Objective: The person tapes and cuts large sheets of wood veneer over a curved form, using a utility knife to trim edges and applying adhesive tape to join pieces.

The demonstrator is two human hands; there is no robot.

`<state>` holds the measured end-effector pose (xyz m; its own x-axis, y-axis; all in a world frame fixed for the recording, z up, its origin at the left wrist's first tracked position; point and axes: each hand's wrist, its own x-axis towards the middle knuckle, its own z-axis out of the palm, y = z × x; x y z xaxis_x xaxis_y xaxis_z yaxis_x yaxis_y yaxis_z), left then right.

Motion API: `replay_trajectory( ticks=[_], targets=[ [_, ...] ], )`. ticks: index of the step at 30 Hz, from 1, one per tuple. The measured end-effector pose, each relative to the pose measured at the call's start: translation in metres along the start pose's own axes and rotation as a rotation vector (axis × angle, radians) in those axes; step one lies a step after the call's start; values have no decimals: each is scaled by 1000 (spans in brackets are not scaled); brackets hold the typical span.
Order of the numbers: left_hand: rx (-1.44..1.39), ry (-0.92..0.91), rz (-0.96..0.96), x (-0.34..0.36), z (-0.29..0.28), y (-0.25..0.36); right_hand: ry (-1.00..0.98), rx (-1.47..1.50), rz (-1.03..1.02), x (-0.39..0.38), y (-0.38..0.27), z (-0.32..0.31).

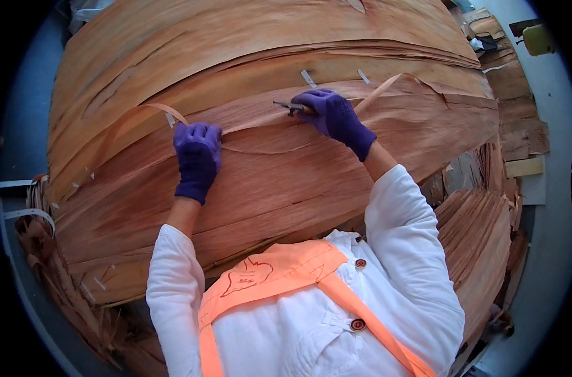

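A reddish wood veneer sheet (280, 182) lies in front of me over a stack of wider sheets. My left hand (197, 154), in a purple glove, is closed at the sheet's upper edge on a narrow veneer strip (130, 114), which arches away to the left. In my right hand (333, 116), also purple-gloved, is a small knife (292, 108), its thin dark blade pointing left just above the sheet. Another raised length of narrow strip (379, 93) bends up beyond the right hand. Whether the two lengths join cannot be seen. Between my hands the sheet's edge is slightly wavy.
Behind the sheet rises a large tan veneer stack (248, 31). Short white tape pieces (308, 78) stick to it. Bundled veneer (474, 245) lies at the lower right, scraps (53, 264) hang at the left, and more wood pieces (518, 119) lie along the right.
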<state>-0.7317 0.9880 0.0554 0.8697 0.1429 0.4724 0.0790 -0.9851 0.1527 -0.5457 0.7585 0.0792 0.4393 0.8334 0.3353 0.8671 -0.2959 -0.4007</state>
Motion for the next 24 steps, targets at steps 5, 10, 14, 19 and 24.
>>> replay_trajectory(
  ticks=[5, 10, 14, 19, 24],
  targets=[
    [-1, 72, -8, 9, -8, 2, -11, -235, -40, -7, -17, 3],
    [4, 55, -2, 20, -13, 1, -1, -276, -54, -4, -1, 10],
    [47, 67, 7, 19, -11, -4, 76, -151, -114, 7, 10, 15],
    [-134, -74, -79, 6, -10, -2, -104, -231, -66, -1, 3, 9],
    [-90, -106, -2, -16, -4, 0, -299, -197, -65, -15, -12, 11]
  ],
)
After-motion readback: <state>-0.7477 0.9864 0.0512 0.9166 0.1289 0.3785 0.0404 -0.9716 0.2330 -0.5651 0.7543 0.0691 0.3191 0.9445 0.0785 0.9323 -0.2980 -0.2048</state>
